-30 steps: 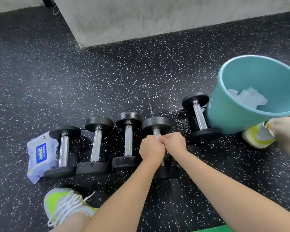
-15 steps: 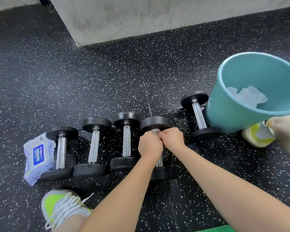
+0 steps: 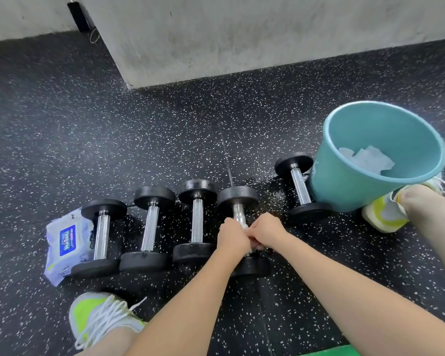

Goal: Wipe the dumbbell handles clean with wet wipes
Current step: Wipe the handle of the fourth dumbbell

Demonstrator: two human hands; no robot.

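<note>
Both hands have slid down the chrome handle toward the near plate since half a second ago, baring its upper stretch below the far plate.

Nearest the camera, a neon-yellow shoe with white laces stands on the floor at lower left, and two bare forearms reach forward from the bottom edge. The left hand and right hand meet knuckle to knuckle, both curled tight around the handle of the fourth dumbbell; a scrap of white wet wipe shows between them, pressed to the metal. Which hand carries most of the wipe cannot be told.

That dumbbell lies in a row of four, handles pointing away from the camera, plates nearly touching their neighbours. A pack of wet wipes, white and lilac with a blue label, lies against the leftmost dumbbell. A fifth dumbbell lies apart on the right, just beside a tilted teal bucket holding crumpled white wipes. A second yellow-and-white shoe sits against the bucket's base.

Everything rests on black rubber floor flecked with white, a seam running through it between the fourth and fifth dumbbells. Beyond stands a grey concrete wall, its corner jutting toward the row.
</note>
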